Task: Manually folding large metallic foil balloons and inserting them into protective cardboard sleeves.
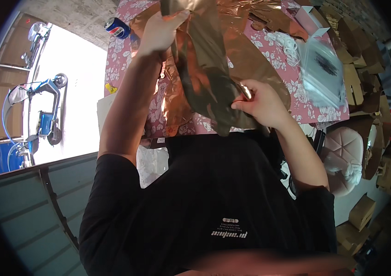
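A shiny copper-coloured foil sheet with curved edges, which looks like a flat foil balloon (204, 60), hangs between my hands over the near part of the table. My left hand (161, 33) is closed on its far part, thumb lying across the foil. Lower down, my right hand (265, 103) pinches its right edge between thumb and fingers. The near end of the foil droops toward the table's front edge. Under and behind it, more crumpled copper foil (255, 62) covers much of the pink flowered tablecloth (119, 69).
A blue drink can (117, 28) stands at the far left. To the right lie a white box (312, 21), a tangle of white string (284, 46) and clear plastic bags (322, 76). A padded chair (343, 158) and cardboard boxes (362, 212) are beyond the table's right edge.
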A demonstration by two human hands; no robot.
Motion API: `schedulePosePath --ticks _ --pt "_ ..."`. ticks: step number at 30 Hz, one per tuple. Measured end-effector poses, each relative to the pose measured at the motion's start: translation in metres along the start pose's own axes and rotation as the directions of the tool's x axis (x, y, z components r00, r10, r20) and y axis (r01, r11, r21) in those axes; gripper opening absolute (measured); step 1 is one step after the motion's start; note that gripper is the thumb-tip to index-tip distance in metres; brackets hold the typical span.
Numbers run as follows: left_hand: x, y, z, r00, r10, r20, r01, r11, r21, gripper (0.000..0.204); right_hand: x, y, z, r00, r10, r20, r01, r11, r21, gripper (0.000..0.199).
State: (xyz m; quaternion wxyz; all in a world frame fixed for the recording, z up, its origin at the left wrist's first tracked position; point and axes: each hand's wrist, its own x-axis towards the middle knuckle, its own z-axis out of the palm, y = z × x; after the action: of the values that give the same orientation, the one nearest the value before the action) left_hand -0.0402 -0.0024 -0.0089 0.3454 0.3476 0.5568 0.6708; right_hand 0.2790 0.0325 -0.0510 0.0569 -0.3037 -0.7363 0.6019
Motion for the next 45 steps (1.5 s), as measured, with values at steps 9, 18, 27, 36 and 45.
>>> schedulePosePath --ticks 9,18,27,36,45 --pt "0.026 -0.098 0.010 1.000 0.007 0.031 -0.020 0.885 0.464 0.037 -0.038 0.048 -0.018 0.974 0.090 -0.206 -0.105 0.993 -0.062 0.039" --pt "0.025 -0.100 0.030 0.999 -0.048 0.009 0.021 0.588 0.809 0.036 -0.060 0.050 -0.021 0.930 0.021 -0.367 -0.133 0.950 -0.282 0.042" --pt "0.032 -0.099 0.018 0.995 0.082 0.064 -0.095 0.455 0.886 0.034 -0.056 0.072 -0.031 0.914 0.037 -0.405 -0.106 0.983 -0.148 0.037" --pt "0.031 -0.090 0.014 0.996 0.016 0.085 -0.084 0.404 0.911 0.033 -0.055 0.062 -0.029 0.893 -0.008 -0.450 -0.164 0.925 -0.342 0.031" --pt "0.028 -0.102 0.021 0.991 0.102 0.088 -0.112 0.250 0.962 0.031 -0.053 0.056 -0.021 0.826 -0.039 -0.562 -0.171 0.933 -0.316 0.037"
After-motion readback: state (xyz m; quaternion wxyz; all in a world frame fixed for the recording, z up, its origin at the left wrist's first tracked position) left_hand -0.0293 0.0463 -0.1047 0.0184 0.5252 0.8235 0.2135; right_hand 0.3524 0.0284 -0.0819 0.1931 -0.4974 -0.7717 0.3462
